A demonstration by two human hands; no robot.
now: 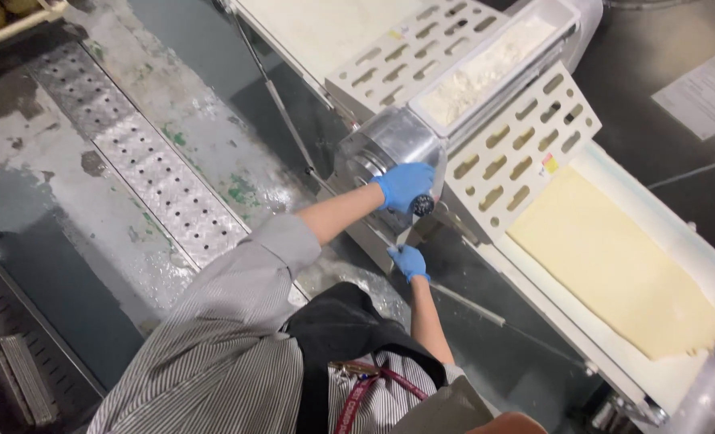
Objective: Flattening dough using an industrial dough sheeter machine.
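Closest to my view is the striped sleeve and dark apron. My left hand, gloved blue, is closed round the black knob on the sheeter's metal housing, gripping it firmly enough to turn it. Just below, my right hand curls round a thin lever, steadying it. Beyond the left hand, past the slotted guard, the dough sheet lies flat on the belt. Above it sits the flour tray.
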